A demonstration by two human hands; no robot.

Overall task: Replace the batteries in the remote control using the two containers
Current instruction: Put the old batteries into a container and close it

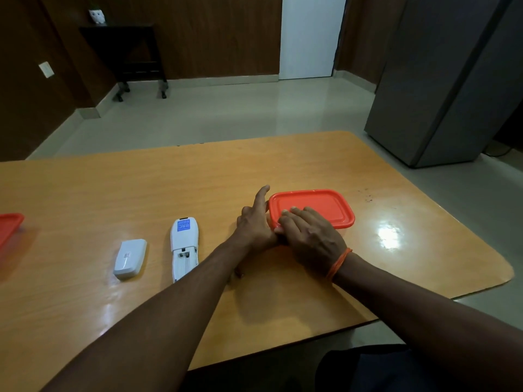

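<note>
A container with an orange lid (322,203) sits on the wooden table (169,188) right of centre. My right hand (311,236) lies flat on the near left part of the lid, fingers pressing on it. My left hand (254,222) holds the container's left end, index finger stretched along its side. The white remote control (184,244) lies face down left of my hands, its battery bay open and empty. Its white battery cover (130,258) lies further left. A second orange-lidded container (8,227) shows partly at the left edge.
The table's rounded right corner (503,273) lies right of the container. Beyond the table are a pale floor, a grey cabinet (441,89) at the right and a dark stand (133,52) at the far wall. A dark seat (368,369) is below the table edge.
</note>
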